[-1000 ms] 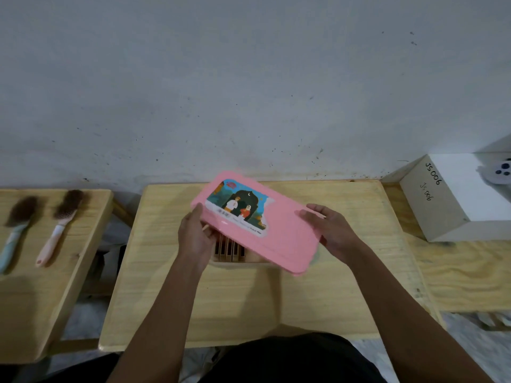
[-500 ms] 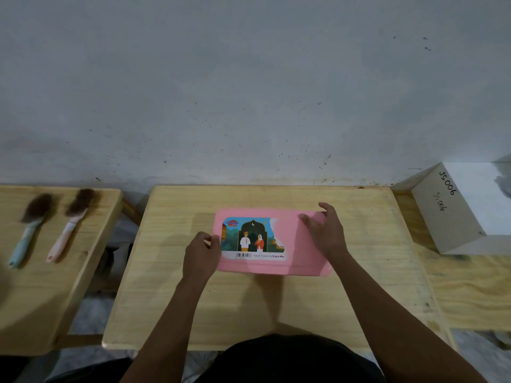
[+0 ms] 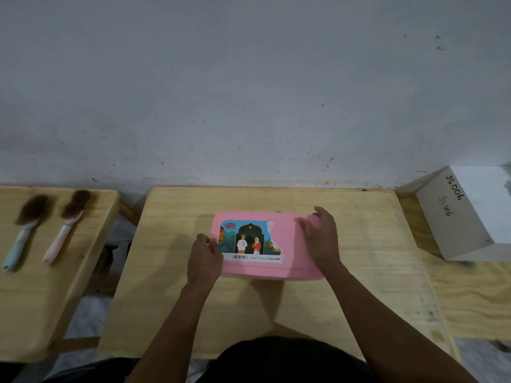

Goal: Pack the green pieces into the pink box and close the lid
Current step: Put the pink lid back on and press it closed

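Lid: the lid (image 3: 293,244) lies flat at mid-table (image 3: 373,244), sticker side up. It hides the box, and I can see no green pieces, so I take them to be inside.
Long axis: it runs left to right across me, parallel to the table's near edge.
Left hand: my left hand (image 3: 206,255) is at the lid's left short end, fingers curled, pinching that edge.
Right hand: my right hand (image 3: 322,239) is at the right short end, toward the far corner, with fingers curled over the edge and touching the lid.
Key relation: the lid sits between the hands, one on each short end, so neither is nearer.
Seating: I cannot tell whether the rim has clicked home; the near edge looks level.
Next move, my judgement: press straight down at both ends together.
Risk: uneven pressure could lift one end.
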